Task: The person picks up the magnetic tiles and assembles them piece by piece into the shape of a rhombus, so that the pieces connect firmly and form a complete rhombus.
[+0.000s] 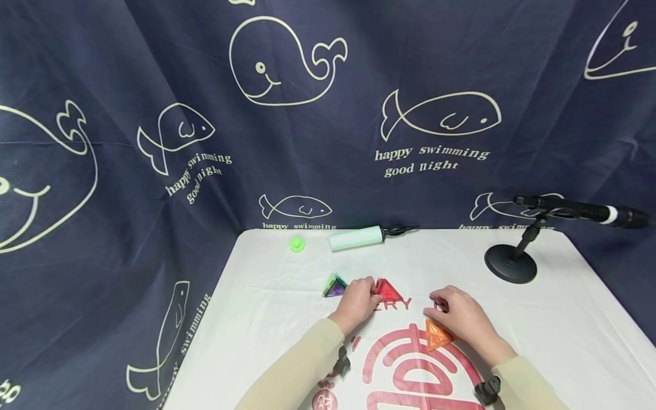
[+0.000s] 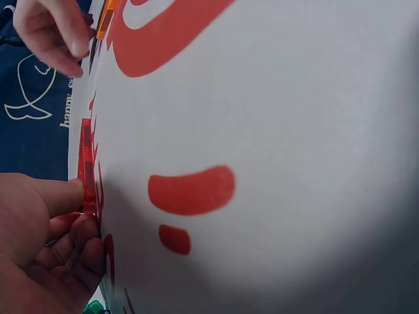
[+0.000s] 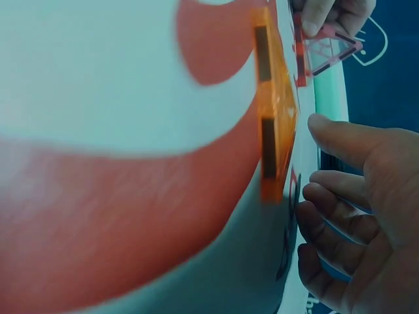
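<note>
My left hand [image 1: 359,304] pinches the left corner of a red triangular magnetic tile [image 1: 388,291]. In the left wrist view its thumb presses against the red tile [image 2: 86,163], the fingers curling in below. The right wrist view shows a red triangle standing up with a second, clearer pinkish triangle [image 3: 332,49] behind it. My right hand [image 1: 463,316] hovers beside an orange triangular magnetic tile [image 1: 437,337], its fingers loosely bent around nothing. From the right wrist, a gap separates the thumb and the orange tile [image 3: 278,111]. Left of my left hand lie purple [image 1: 335,288] and green [image 1: 330,279] triangles, partly overlapping.
Along the back of the white table [image 1: 266,319] are a small green duck toy [image 1: 297,244] and a pale green hand pump [image 1: 357,238] with a black end. A microphone [image 1: 579,209] on a round black stand [image 1: 510,263] occupies the back right. A dark blue curtain [image 1: 328,142] hangs behind.
</note>
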The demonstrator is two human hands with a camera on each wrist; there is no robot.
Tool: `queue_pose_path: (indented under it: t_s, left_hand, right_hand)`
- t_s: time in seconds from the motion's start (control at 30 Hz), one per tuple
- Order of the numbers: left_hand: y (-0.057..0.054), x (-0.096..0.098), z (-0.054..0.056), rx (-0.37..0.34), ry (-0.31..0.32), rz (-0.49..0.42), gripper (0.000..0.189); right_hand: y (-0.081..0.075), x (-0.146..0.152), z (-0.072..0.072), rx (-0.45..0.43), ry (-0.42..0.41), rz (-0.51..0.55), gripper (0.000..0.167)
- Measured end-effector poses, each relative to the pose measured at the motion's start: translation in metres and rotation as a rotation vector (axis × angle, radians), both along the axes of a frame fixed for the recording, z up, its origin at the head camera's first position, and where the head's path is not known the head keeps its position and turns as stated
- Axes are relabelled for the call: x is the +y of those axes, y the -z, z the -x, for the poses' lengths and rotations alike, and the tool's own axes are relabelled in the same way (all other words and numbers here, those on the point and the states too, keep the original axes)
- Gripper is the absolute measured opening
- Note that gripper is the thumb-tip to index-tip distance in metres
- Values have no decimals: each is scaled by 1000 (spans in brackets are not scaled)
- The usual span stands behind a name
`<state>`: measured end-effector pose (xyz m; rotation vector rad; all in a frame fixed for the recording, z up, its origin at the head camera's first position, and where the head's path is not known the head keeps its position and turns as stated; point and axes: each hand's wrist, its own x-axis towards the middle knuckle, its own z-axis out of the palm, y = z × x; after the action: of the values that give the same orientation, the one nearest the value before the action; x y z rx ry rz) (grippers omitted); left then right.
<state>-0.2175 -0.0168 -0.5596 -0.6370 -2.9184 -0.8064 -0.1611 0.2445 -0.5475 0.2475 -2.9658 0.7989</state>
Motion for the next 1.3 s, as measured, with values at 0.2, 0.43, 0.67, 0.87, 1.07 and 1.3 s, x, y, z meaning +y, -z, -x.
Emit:
queue_pose_path:
  t_s: [0.2, 0.43, 0.67, 0.87, 1.07, 1.3]
  left_hand:
    - [0, -1, 1, -9, -3, -18, 26]
    - [1, -1, 2, -16, -3, -15, 27]
    - [0, -1, 2, -20, -2, -9, 26]
    - [0, 0, 1, -14, 0, 0, 27]
    - [3, 0, -1, -1, 5, -10, 27]
    - [6, -1, 1, 7, 7, -7, 29]
  right_hand:
    - [-1, 10, -10, -33, -20, -30, 49]
    - [-1, 11, -23, -89, -24, -35, 61]
    - [0, 11, -37, -95, -14, -40, 60]
    - [0, 12, -45, -136, -16, -7, 61]
    - [0, 12, -51, -194, 2, 20, 64]
    - [-1, 14, -55, -208, -42, 59, 61]
